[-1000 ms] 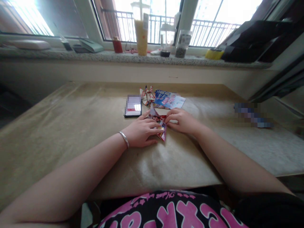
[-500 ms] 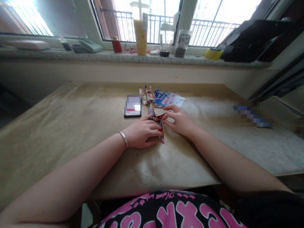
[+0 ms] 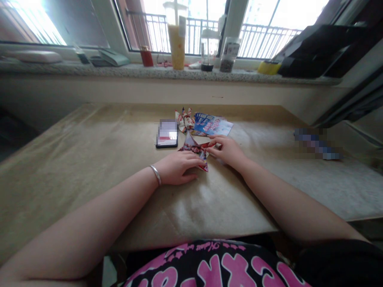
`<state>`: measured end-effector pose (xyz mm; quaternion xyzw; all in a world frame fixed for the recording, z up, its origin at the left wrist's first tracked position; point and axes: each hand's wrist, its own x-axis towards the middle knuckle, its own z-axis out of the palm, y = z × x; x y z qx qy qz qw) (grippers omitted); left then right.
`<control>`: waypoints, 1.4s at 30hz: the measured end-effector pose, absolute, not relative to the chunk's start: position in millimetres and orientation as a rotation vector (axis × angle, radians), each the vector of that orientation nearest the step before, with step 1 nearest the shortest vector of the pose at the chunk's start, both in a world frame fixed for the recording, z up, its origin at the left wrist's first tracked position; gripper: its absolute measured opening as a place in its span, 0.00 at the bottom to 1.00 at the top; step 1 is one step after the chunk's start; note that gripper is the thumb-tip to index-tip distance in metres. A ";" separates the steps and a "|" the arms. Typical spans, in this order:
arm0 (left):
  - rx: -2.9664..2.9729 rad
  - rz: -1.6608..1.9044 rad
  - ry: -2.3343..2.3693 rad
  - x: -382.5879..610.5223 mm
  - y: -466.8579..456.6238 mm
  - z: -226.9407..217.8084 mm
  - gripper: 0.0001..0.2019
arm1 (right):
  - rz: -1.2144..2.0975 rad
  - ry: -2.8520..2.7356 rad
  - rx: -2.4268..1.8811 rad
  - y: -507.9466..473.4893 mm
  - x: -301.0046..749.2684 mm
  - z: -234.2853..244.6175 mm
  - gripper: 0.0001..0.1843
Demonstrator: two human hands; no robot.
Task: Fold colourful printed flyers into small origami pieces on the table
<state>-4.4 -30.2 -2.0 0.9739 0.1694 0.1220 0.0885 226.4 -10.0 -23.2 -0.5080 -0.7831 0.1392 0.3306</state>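
A folded piece of printed paper (image 3: 196, 148), red and purple with pointed corners, lies on the table in front of me. My left hand (image 3: 178, 166), a silver bangle at its wrist, rests flat across the paper's lower left part with fingers stretched out. My right hand (image 3: 229, 149) pinches the paper's right-hand point between thumb and fingers. Just beyond, a folded paper figure (image 3: 185, 119) in white and red stands near a fan of blue printed sheets (image 3: 217, 125). The left fingers hide part of the folded paper.
A phone (image 3: 166, 133) lies left of the paper on the cloth-covered table (image 3: 98, 159). At the far right is a blurred blue item (image 3: 317, 144). The windowsill (image 3: 119, 71) behind holds a tall yellow drink cup (image 3: 177, 46), a red jar (image 3: 147, 57) and other containers.
The right flap, raised with its white side showing before, now lies lower with its red print up. My right hand has shifted slightly right and down with it. My left hand stays on the paper.
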 end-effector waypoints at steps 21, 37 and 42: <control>2.955 0.402 0.442 -3.4 -30.4 -4.0 0.19 | 0.477 -1.821 -1.422 -13.8 219.3 -21.8 0.18; 2.976 0.370 0.457 -3.0 -30.6 -4.9 0.18 | 0.813 -1.722 -1.391 -7.9 217.3 -26.7 0.20; 2.945 0.372 0.471 -3.5 -30.4 -6.4 0.18 | 0.684 -1.858 -1.392 -7.1 218.0 -30.6 0.24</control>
